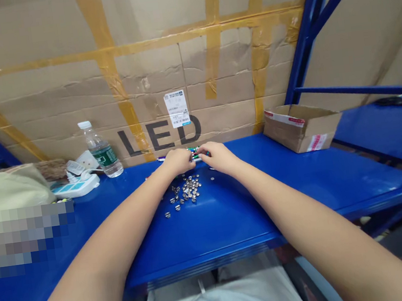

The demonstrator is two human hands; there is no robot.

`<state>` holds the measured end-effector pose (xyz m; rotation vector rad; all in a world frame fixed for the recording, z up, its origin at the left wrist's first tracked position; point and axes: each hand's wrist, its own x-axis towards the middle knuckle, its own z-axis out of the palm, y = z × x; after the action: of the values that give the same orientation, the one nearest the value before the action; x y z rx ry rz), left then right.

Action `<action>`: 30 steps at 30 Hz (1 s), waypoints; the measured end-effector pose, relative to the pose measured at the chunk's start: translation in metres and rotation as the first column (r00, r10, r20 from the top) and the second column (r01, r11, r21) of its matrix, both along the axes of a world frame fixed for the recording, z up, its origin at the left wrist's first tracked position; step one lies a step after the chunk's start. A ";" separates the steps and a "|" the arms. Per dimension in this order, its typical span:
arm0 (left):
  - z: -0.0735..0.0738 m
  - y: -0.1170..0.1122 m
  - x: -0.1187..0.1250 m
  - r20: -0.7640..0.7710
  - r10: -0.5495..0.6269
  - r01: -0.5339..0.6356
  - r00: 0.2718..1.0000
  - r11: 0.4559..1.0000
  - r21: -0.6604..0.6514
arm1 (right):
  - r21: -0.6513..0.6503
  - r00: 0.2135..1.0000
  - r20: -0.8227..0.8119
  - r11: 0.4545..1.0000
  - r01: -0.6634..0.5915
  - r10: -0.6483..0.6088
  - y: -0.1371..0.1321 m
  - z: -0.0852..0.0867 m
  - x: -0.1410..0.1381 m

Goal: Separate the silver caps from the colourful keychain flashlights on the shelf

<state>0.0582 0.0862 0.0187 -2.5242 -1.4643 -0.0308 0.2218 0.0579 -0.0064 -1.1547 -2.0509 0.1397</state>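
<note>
we face a wall of taped cardboard (pixel 67 89) printed "led", its top and sides cut off by the frame. below it runs the blue tabletop (pixel 232 215), whose near edge hides most of our lap. at far left a cream bag (pixel 2 191) is partly cropped, and a blurred patch below it covers something we cannot make out. an open carton (pixel 300 130) sits well to the right against the cardboard; we cannot see what is inside it. a water bottle (pixel 102 151) stands upright left of centre, with a white power strip (pixel 76 186) just beside it.

our left hand (pixel 179 162) and right hand (pixel 220 158) meet near the back of the tabletop, both with fingers curled and pinched together on a small green piece (pixel 194 152). it lies between the two hands, mostly hidden by the fingers, too small to identify. a loose heap of tiny silver discs (pixel 187 190) lies just in front of the hands, nearer the left one, not touched.
</note>
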 end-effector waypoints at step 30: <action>0.003 -0.086 -0.055 0.394 -0.214 0.175 0.894 0.975 0.133 | -0.310 0.760 -0.649 0.926 -0.217 -0.039 -0.029 0.006 -0.035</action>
<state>0.0037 -0.0001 0.0220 -2.6832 -1.2868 -0.6824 0.1870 0.0292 -0.0005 -1.0219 -1.4731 0.8894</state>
